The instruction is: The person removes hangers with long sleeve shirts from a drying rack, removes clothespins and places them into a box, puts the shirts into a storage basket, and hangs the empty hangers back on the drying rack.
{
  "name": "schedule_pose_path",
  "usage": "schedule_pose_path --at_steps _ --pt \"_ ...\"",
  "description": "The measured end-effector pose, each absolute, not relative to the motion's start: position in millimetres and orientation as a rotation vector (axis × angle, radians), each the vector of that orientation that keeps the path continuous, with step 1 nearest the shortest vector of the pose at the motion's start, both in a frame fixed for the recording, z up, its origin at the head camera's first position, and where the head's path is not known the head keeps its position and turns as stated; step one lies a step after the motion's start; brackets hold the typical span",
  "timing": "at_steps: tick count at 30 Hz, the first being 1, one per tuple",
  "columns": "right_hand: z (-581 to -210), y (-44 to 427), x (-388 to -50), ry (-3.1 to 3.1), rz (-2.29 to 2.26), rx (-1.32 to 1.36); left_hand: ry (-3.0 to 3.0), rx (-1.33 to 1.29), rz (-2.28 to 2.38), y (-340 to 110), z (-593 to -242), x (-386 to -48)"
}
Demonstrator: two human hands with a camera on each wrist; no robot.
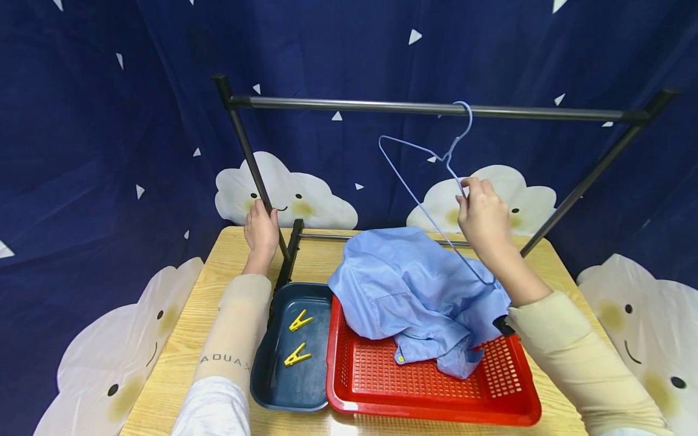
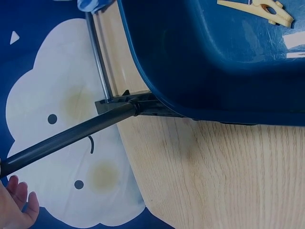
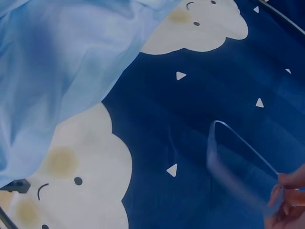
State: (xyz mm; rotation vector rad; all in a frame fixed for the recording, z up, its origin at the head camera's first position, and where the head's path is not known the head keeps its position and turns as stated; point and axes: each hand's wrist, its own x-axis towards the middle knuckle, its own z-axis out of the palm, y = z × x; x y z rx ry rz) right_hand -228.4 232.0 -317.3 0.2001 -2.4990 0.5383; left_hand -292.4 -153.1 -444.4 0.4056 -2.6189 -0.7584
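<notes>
A light blue wire hanger (image 1: 412, 194) is in my right hand (image 1: 485, 215), whose thumb and fingers pinch its right arm. The hook overlaps the rack's top bar (image 1: 349, 105); whether it rests on the bar I cannot tell. In the right wrist view the hanger (image 3: 245, 143) looks partly blurred. My left hand (image 1: 262, 230) is beside the rack's left post (image 1: 251, 151) with its fingers loosely extended; contact with the post is unclear. Below the hanger, a crumpled light blue shirt (image 1: 403, 284) lies over the back of a red basket (image 1: 436, 410).
Left of the basket stands a dark blue tray (image 1: 305, 387) holding two yellow clothespins (image 1: 300, 321). The rack's right post (image 1: 589, 175) slopes down behind my right forearm. All this stands on a wooden table (image 1: 229, 260), with a navy cloud-print curtain (image 1: 349, 54) behind.
</notes>
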Motion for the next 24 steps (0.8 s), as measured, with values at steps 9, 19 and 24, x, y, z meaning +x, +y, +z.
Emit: schedule_pose_path --at_steps 9,19,24 --pt "-314.9 230.0 -225.8 -2.515 0.635 0.252 -2.618 0.414 -0.758 -152.1 -443.7 -291.5" --pt "-312.6 235.1 -223.5 -2.541 0.626 0.254 -2.627 0.393 -0.751 -154.2 -445.0 -291.9" --pt "-314.0 239.3 -223.8 -2.555 0.621 0.218 -2.637 0.389 -0.764 -155.5 -444.2 -291.7"
